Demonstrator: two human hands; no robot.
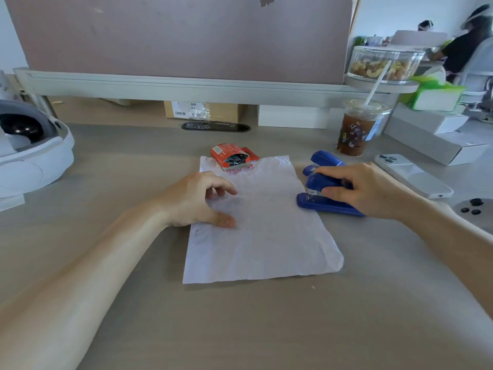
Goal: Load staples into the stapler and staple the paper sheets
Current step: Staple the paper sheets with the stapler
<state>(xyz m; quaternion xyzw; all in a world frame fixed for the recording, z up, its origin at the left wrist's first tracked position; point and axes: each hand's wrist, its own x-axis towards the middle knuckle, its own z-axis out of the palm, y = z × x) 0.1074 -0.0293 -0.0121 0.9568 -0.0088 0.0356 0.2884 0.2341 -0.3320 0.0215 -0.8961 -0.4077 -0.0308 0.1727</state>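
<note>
Around stapler, fingers of right hand

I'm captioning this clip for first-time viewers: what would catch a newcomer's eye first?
The blue stapler stands out, gripped by the right hand beside the right edge of the crumpled paper at mid-desk. Next come the left hand resting on the paper's left side and the opened red staple box at its far edge.

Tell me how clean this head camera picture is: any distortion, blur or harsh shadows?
Head view: wide-angle bending bows the partition rail; light is soft, with only faint shadows under the left hand and the stapler; the people at upper right are blurred; the paper looks washed out, any print unreadable.
</note>
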